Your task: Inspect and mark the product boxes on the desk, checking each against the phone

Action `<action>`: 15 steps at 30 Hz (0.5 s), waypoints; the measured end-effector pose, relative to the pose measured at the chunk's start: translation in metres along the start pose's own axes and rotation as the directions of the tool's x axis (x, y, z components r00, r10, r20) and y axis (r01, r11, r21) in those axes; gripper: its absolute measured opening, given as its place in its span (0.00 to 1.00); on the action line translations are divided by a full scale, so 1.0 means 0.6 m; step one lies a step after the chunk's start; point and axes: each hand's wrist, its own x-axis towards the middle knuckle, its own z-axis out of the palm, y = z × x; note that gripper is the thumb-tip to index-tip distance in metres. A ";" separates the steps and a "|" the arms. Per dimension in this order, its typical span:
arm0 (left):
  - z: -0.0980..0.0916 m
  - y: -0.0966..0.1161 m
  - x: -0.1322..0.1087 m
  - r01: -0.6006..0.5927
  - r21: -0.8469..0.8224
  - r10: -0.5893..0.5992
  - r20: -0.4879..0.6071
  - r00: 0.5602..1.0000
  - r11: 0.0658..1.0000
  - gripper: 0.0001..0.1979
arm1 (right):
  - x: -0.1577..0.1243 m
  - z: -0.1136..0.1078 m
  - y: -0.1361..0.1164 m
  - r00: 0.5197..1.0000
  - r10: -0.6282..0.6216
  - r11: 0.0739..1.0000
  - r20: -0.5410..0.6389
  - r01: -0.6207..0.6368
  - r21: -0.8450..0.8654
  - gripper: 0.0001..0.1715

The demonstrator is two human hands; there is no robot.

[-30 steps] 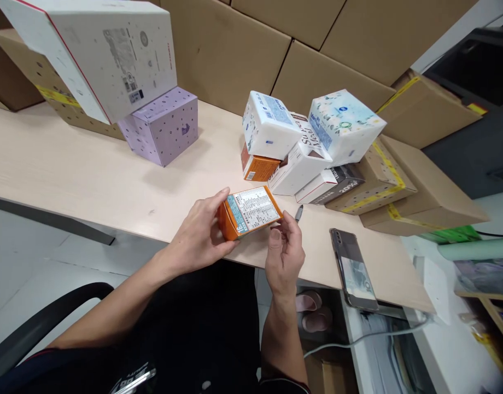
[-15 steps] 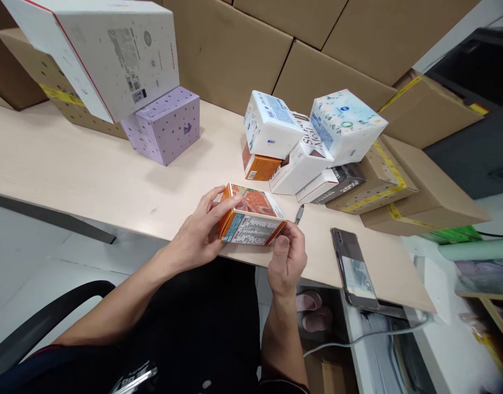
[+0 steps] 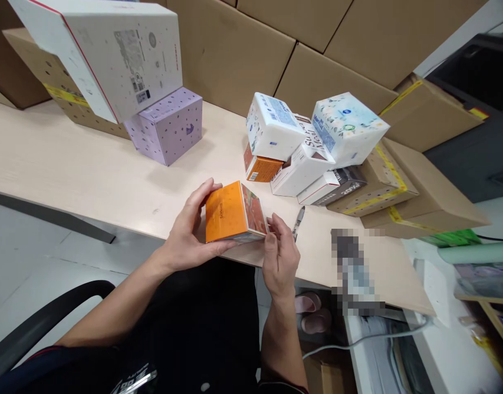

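Note:
Between my hands, above the front edge of the table, is an orange cardboard box with a picture panel on its right face. My left hand grips its left side, the thumb along the bottom edge and the fingers behind. My right hand is closed at the box's right end, fingertips and thumb at its lower right corner. A pen lies on the table just beyond the right hand.
Two floral tissue packs rest on a small orange box and white cartons. At left stand a purple box and a white box. Brown cartons line the back. A blurred-out object lies at right.
The orange box has turned in my hands: its plain orange face now shows where the printed text panel faced me. My left thumb moved from the top to the bottom edge.

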 end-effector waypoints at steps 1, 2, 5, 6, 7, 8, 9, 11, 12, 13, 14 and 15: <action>0.003 0.000 0.003 -0.034 0.032 0.035 -0.029 0.999 0.999 0.51 | 0.002 0.001 -0.001 1.000 -0.004 1.000 -0.015 0.004 0.002 0.20; 0.006 0.002 0.008 -0.068 0.073 0.071 -0.044 0.997 0.995 0.51 | 0.004 0.001 -0.002 1.000 -0.011 1.000 -0.022 0.011 -0.001 0.17; 0.016 0.006 0.027 -0.164 0.178 0.168 -0.009 0.986 0.970 0.51 | 0.009 0.001 -0.005 1.000 -0.019 0.999 -0.024 0.018 -0.027 0.14; 0.019 0.008 0.033 -0.188 0.201 0.188 0.020 0.982 0.961 0.51 | 0.010 0.001 -0.006 1.000 -0.008 0.999 -0.026 0.007 -0.032 0.14; 0.022 0.009 0.037 -0.203 0.218 0.197 0.046 0.979 0.955 0.51 | 0.011 0.000 -0.006 1.000 0.007 0.999 -0.030 -0.008 -0.032 0.14; 0.025 0.009 0.040 -0.208 0.231 0.198 0.066 0.978 0.951 0.52 | 0.011 0.000 -0.006 0.999 0.022 0.999 -0.033 -0.023 -0.030 0.13; 0.027 0.009 0.041 -0.200 0.240 0.186 0.080 0.979 0.950 0.53 | 0.010 0.000 -0.006 0.999 0.033 0.999 -0.042 -0.034 -0.023 0.13; 0.031 0.008 0.038 -0.133 0.245 0.111 0.103 0.988 0.960 0.57 | 0.006 0.000 -0.005 0.995 0.043 0.999 -0.089 -0.043 -0.003 0.11; 0.032 0.007 0.035 -0.084 0.238 0.057 0.118 0.991 0.968 0.60 | 0.004 0.000 -0.004 0.991 0.045 0.999 -0.124 -0.045 0.003 0.10; 0.032 0.007 0.032 -0.034 0.227 0.002 0.139 0.990 0.973 0.62 | 0.002 -0.001 -0.002 0.986 0.046 0.999 -0.163 -0.046 -0.001 0.09; 0.032 0.006 0.028 0.006 0.219 -0.042 0.164 0.986 0.976 0.64 | 0.001 -0.003 0.001 0.978 0.045 0.998 -0.204 -0.051 -0.021 0.09; 0.031 0.006 0.026 0.019 0.211 -0.058 0.177 0.982 0.977 0.65 | 0.001 -0.006 0.006 0.968 0.042 0.996 -0.245 -0.059 -0.060 0.09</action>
